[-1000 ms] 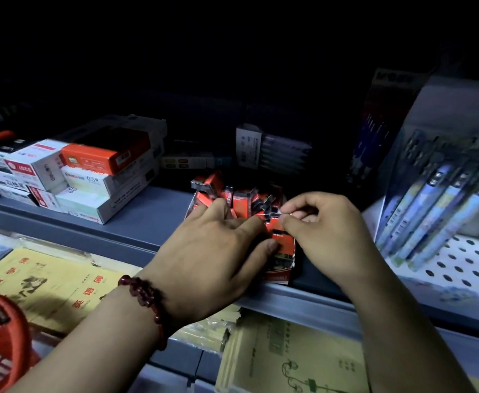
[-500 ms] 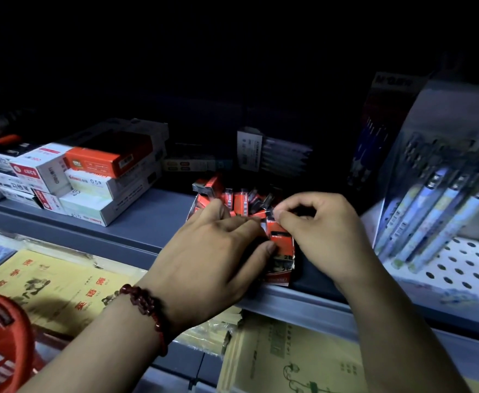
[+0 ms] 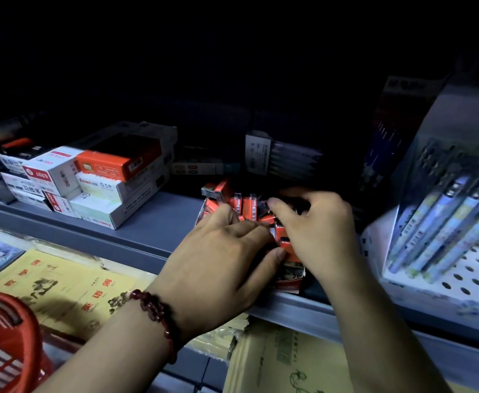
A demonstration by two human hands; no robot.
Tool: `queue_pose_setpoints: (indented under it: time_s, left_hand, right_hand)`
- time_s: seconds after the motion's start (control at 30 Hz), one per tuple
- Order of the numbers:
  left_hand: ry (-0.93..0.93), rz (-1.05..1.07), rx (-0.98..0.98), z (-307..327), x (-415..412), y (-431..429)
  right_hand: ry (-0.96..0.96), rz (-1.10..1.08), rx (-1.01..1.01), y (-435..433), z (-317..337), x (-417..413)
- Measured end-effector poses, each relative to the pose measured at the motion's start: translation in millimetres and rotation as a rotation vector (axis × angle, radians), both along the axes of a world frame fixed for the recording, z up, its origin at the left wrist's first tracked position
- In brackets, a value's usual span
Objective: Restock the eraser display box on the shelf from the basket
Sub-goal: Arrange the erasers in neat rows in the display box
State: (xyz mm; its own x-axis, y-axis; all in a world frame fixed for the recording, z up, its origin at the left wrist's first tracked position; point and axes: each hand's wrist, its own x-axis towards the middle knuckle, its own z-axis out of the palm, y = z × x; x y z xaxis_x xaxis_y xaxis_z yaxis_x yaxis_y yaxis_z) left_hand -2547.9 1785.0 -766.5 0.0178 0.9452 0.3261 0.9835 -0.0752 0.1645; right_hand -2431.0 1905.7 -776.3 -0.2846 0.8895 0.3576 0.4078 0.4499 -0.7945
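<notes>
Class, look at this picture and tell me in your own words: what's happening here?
A person is arranging small red erasers in the display box on the shelf. The left hand lies over the erasers, steadying them. The right hand curls its fingers in among them. The red basket sits lower left, untouched.
</notes>
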Motion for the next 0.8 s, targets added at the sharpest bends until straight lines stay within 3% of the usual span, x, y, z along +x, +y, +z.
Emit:
queue_pose_setpoints:
  time_s: [0.33, 0.57, 0.8]
  left_hand:
    - [-0.018, -0.011, -0.003, 0.0, -1.7, -0.8]
    - [-0.006, -0.005, 0.007, -1.4, -2.0, -0.3]
    - [-0.028, -0.008, 0.023, -2.9, -2.6, 0.2]
  right_hand:
    - [0.195, -0.155, -0.128, 0.1, 9.3, 17.2]
    - [0.334, 0.073, -0.298, -2.5, 13.9, 26.2]
    - [0.317, 0.093, -0.306, -4.7, 14.8, 27.4]
